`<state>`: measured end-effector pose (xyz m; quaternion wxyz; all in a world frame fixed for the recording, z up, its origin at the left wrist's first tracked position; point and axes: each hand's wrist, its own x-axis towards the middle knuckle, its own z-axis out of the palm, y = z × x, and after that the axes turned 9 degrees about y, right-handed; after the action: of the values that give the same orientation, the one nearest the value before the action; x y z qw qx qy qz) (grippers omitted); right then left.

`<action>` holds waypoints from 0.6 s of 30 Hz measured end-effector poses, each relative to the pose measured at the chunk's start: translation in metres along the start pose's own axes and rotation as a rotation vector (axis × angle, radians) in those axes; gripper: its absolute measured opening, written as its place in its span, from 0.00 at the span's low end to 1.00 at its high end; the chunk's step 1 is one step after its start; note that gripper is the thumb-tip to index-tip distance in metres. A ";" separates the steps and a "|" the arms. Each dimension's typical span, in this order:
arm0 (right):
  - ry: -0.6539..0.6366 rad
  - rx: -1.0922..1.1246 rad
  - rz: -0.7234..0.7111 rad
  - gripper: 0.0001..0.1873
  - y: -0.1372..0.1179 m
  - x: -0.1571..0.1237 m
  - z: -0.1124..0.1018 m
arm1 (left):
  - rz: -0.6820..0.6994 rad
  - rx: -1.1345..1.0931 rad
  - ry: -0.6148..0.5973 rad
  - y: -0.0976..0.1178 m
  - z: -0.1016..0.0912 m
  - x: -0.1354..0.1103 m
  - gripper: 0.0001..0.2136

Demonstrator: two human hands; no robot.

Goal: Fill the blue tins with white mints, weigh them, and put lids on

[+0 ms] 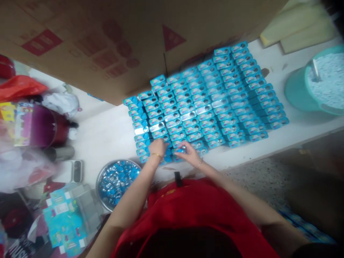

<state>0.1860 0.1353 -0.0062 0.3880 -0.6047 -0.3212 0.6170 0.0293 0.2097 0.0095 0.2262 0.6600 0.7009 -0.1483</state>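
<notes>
Many small blue boxes (209, 96) lie in tight rows on a white table (107, 132). My left hand (158, 147) rests with its fingers curled on the boxes at the near left end of the rows. Beside it, my right hand (188, 152) pinches one small blue box (179, 150) at the near edge of the rows. Both wrists wear thin bracelets. A metal bowl (116, 181) full of small blue and silver pieces sits just left of my left forearm.
A big cardboard box (129, 39) leans over the far side of the table. A teal bucket (314, 89) of white granules stands at the right. Flat printed blue cartons (67, 215) and clutter of bags lie at the left.
</notes>
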 end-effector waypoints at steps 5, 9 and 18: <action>-0.044 0.025 -0.035 0.21 -0.004 0.000 0.000 | -0.006 0.068 -0.029 -0.003 -0.006 0.005 0.17; -0.176 0.017 -0.030 0.26 -0.003 0.002 0.000 | 0.148 -0.311 0.059 -0.009 -0.008 -0.010 0.11; -0.229 -0.165 -0.155 0.51 0.008 -0.004 0.020 | 0.218 -0.968 0.006 -0.001 -0.002 -0.045 0.21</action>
<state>0.1655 0.1289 -0.0100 0.3443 -0.5335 -0.4586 0.6218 0.0290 0.1721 0.0335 0.5189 0.5493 0.6168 0.2206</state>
